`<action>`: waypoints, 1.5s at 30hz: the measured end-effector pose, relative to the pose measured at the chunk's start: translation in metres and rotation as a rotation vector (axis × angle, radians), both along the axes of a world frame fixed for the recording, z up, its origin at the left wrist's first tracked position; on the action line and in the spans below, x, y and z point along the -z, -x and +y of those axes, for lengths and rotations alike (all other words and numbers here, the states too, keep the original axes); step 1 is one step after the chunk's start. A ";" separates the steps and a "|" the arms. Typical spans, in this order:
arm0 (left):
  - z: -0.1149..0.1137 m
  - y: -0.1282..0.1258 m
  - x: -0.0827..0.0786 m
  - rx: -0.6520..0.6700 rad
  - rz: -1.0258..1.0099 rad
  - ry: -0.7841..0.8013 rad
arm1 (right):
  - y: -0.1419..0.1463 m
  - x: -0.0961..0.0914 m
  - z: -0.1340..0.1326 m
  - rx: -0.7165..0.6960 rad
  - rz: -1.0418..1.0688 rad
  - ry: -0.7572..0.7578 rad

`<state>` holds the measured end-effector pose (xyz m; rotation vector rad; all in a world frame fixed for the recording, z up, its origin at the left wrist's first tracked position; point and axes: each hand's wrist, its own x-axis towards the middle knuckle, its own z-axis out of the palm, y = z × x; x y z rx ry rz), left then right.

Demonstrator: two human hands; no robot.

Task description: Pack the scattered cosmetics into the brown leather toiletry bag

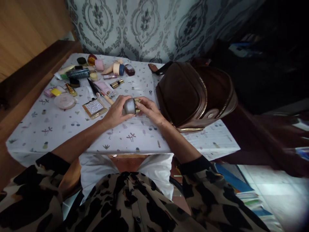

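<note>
Grey jar [129, 106] is being held in two hands, just above the bench [60, 129].
The left hand [115, 113] is wrapping its fingers [122, 100] tightly round the jar's round side. The right hand [150, 111] is pinching the gold end with its fingers [142, 103] close together. A brown bag [193, 93] is sitting just beside the right hand.

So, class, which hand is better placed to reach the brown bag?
Right, probably: the right hand lies beside the brown bag; the left hand, also holding the jar, is farther off.
</note>
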<state>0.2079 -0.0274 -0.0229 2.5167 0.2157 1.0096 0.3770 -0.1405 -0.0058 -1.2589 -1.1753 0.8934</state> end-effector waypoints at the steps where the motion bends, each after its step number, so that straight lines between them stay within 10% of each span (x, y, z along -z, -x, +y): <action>1: -0.001 0.000 0.000 0.010 -0.002 -0.005 | 0.000 0.001 0.000 0.007 -0.010 0.005; 35: -0.010 -0.002 0.007 -0.023 -0.037 0.135 | 0.003 0.000 -0.002 0.019 -0.097 -0.038; 45: -0.038 -0.028 -0.053 0.008 -0.199 0.050 | -0.010 -0.076 -0.052 0.160 -0.379 -0.207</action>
